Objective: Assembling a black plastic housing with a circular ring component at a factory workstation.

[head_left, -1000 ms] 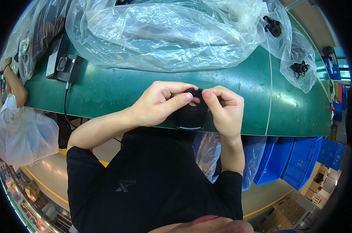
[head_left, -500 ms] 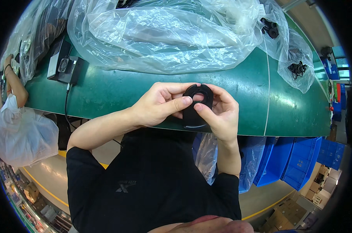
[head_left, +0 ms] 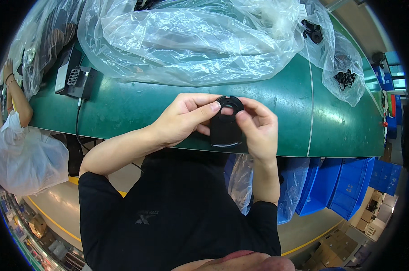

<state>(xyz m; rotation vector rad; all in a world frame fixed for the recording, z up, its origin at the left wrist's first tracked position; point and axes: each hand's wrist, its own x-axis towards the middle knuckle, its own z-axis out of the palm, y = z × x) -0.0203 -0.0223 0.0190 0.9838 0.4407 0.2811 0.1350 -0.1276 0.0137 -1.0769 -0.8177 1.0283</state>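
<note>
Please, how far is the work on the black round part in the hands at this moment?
Done: the black cylindrical part is out of the clear plastic bags and off the green table. In hand: left hand and right hand pinch its ring-shaped top. Left: more small black parts lie bagged.

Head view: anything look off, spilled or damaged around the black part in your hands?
Nothing stands out. Both the left hand and right hand hold the black cylindrical part above the near edge of the green table. It looks whole. The clear plastic sheeting behind it is crumpled but nothing has spilled.
</note>
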